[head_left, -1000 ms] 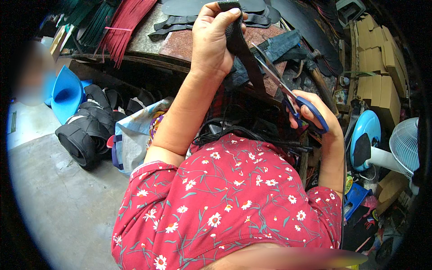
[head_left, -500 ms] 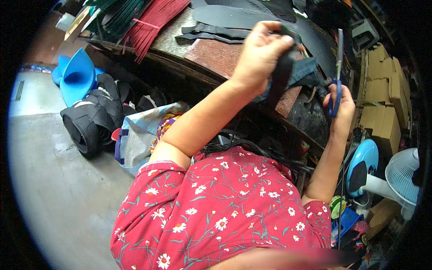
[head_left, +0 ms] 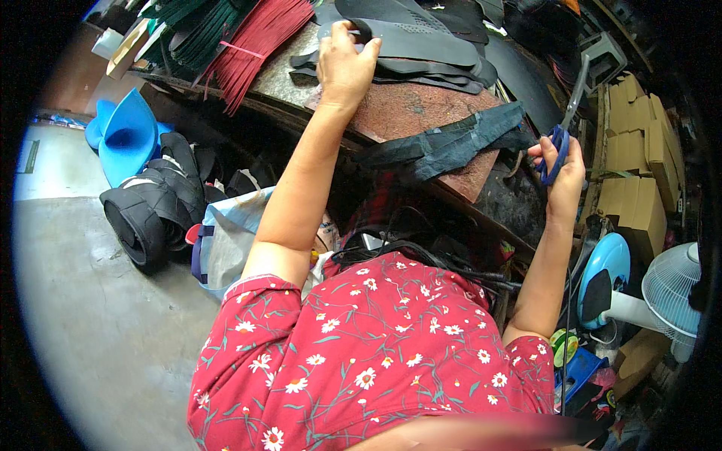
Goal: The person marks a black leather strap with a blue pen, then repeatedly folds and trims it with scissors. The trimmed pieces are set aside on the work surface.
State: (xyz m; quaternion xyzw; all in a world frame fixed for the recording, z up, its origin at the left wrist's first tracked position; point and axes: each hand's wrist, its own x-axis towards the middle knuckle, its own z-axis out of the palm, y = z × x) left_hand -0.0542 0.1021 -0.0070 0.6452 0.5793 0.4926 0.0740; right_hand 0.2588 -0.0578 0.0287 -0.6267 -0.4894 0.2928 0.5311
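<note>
My left hand [head_left: 344,66] reaches far forward and grips the edge of a flat dark grey rubber sole piece [head_left: 421,36] on a stack at the back of the worktable [head_left: 410,113]. My right hand [head_left: 560,167] is raised at the right and holds blue-handled scissors [head_left: 565,120] with the blades pointing up. Dark cut strips of material [head_left: 451,143] lie on the reddish table top between both hands.
Bundles of red and green strips [head_left: 241,37] lie at the table's back left. Black rolled material [head_left: 154,210], blue pieces [head_left: 124,131] and a bag [head_left: 226,240] sit on the concrete floor at left. Cardboard boxes [head_left: 639,158] and a white fan [head_left: 669,289] stand at right.
My left hand let go of the dark strip it held up, which now lies on the table, and reached forward to the sole stack. My right hand with the scissors stays raised.
</note>
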